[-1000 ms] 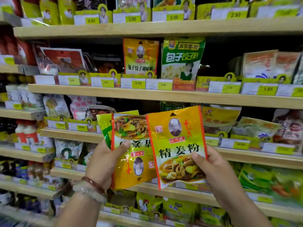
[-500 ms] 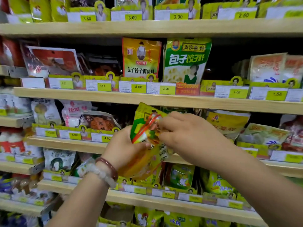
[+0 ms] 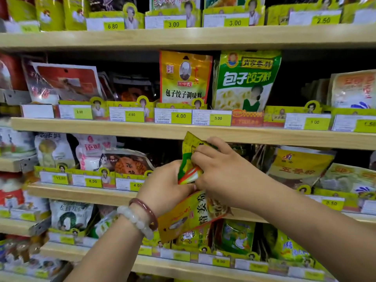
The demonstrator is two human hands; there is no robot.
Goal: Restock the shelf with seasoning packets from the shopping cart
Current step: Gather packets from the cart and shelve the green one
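yellow-green seasoning packets (image 3: 191,174), bunched, glossy

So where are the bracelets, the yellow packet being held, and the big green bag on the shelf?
bracelets (image 3: 142,215): head view, on the beads at the left wrist.
yellow packet (image 3: 195,214): head view, its printed lower face.
green bag (image 3: 247,80): head view, its white lettering.

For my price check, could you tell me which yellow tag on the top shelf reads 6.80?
The leftmost readable tag; the others read 3.00, 3.00 and 2.50.

Wooden shelves (image 3: 183,132) run across in tiers, each edged with price tags (image 3: 181,116). A yellow packet (image 3: 184,76) stands upright just left of a green packet (image 3: 247,78).
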